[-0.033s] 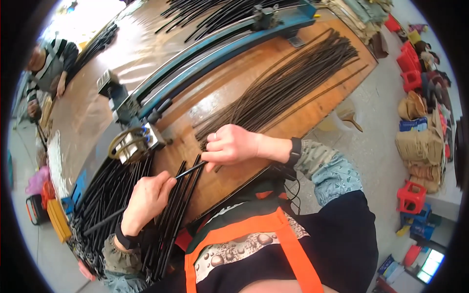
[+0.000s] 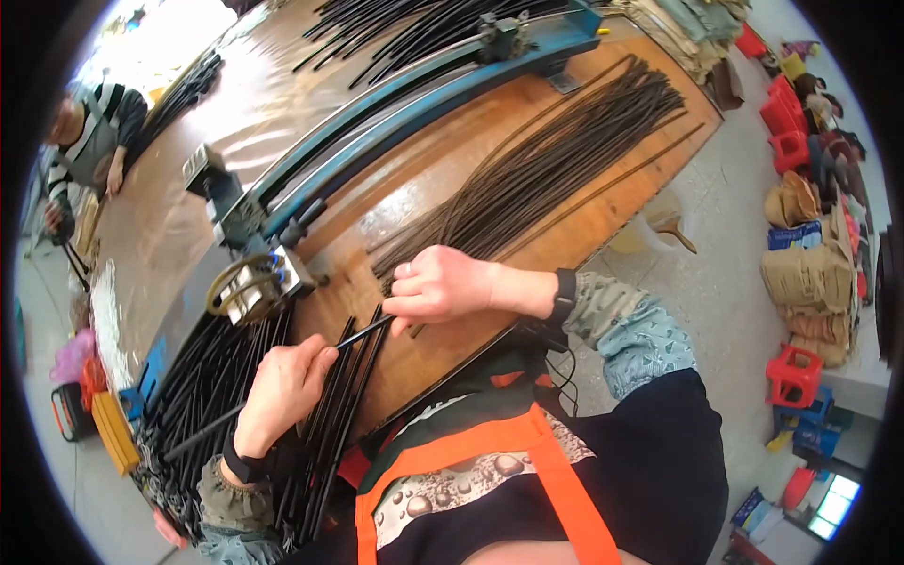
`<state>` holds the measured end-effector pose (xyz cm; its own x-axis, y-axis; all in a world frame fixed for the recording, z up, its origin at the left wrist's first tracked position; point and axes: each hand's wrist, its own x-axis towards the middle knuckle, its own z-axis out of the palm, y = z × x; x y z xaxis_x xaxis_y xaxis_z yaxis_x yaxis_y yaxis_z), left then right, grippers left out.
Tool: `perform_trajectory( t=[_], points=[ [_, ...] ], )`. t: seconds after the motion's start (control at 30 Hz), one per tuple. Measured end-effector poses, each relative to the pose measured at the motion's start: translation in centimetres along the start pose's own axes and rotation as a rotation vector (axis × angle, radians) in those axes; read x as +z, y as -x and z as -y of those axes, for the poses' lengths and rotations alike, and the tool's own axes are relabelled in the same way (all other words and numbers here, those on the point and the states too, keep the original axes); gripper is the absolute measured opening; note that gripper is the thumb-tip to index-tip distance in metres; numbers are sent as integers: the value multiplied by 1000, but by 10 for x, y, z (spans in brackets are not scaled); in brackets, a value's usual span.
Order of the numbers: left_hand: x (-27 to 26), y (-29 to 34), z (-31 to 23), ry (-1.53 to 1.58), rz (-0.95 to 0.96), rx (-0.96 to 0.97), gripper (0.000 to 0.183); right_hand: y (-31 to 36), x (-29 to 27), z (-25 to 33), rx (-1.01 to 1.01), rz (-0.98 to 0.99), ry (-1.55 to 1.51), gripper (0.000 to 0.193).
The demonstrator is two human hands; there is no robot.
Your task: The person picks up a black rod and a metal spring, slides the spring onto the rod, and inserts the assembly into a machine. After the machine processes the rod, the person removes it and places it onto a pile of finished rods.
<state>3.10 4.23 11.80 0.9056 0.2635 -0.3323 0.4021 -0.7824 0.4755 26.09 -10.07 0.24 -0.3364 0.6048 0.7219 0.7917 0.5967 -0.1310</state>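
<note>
A thin black tube point(image 2: 363, 331) runs between my two hands over the near edge of the wooden table. My left hand point(image 2: 282, 391) is closed round its lower part, and the tube seems to continue out behind the hand toward the lower left. At the tube's upper end the fingers of my right hand point(image 2: 438, 287) pinch together and hide the tip. Just beyond the right hand lies a bundle of long thin brown rods point(image 2: 546, 169). Many loose black tubes point(image 2: 212, 377) are heaped under and beside my left hand, several pointing toward my lap.
A blue metal rail point(image 2: 377, 141) crosses the wooden table point(image 2: 603, 202), with a clamp-like metal device point(image 2: 268, 282) at its near end. More black tubes point(image 2: 405, 33) lie at the back. Another person point(image 2: 94, 141) is at the far left. Red stools point(image 2: 793, 375) stand on the right.
The whole view has shifted very slightly. Both hands keep the same grip on the black tube.
</note>
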Motion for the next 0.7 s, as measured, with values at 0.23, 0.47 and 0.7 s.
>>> perform_trajectory(
  t=[0.23, 0.47, 0.7],
  points=[
    [1, -21, -19, -140, -319, 194, 13, -22, -48, -35, 209, -188, 39, 83],
    [-60, -58, -40, -444, -318, 211, 36, 30, -80, -90, 575, -10, 247, 86],
    [-66, -119, -48, -553, -414, 335, 45, 61, -119, -136, 659, -156, 175, 60]
  ],
)
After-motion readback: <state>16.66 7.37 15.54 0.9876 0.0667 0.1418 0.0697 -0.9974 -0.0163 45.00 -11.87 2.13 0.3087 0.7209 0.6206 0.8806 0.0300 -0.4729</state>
